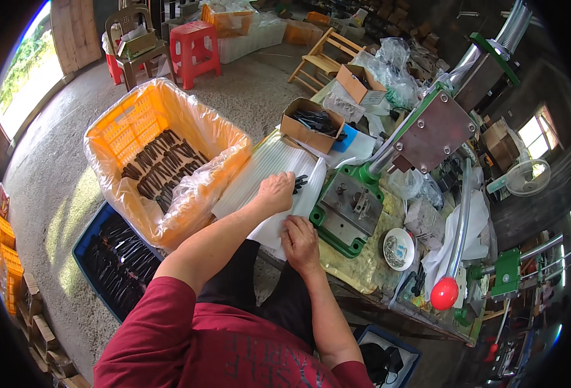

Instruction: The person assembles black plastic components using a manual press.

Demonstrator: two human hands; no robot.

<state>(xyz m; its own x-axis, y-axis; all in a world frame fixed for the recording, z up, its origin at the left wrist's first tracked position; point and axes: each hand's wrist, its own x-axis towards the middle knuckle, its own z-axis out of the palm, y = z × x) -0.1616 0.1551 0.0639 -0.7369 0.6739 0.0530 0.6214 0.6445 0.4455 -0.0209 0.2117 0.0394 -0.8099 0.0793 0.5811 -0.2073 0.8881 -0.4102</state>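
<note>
Slim black pieces stick out beside the left hand, above white sheeting spread over the surface. Largest of what stands around is that surface, reaching away to the right under a clutter of bags, boxes and paper. On it rises a green press, its metal bed just right of the hands, its long lever hanging farther right and ending in a red ball knob. To the left, an orange crate lined with clear plastic holds dark pieces laid in rows. Partly under the crate's near side, a blue tray carries more dark, slender items. Next in size is the ridged white sheeting, between crate and press. Beyond its far end sits an open cardboard box filled with black parts; right of the press bed, a white bowl contains small bits. Smaller still are the hands: the left is curled, its fingertips hidden, so its grip cannot be told; the right rests with bent fingers at the sheeting's near edge, whether pinching it or not is unclear.
</note>
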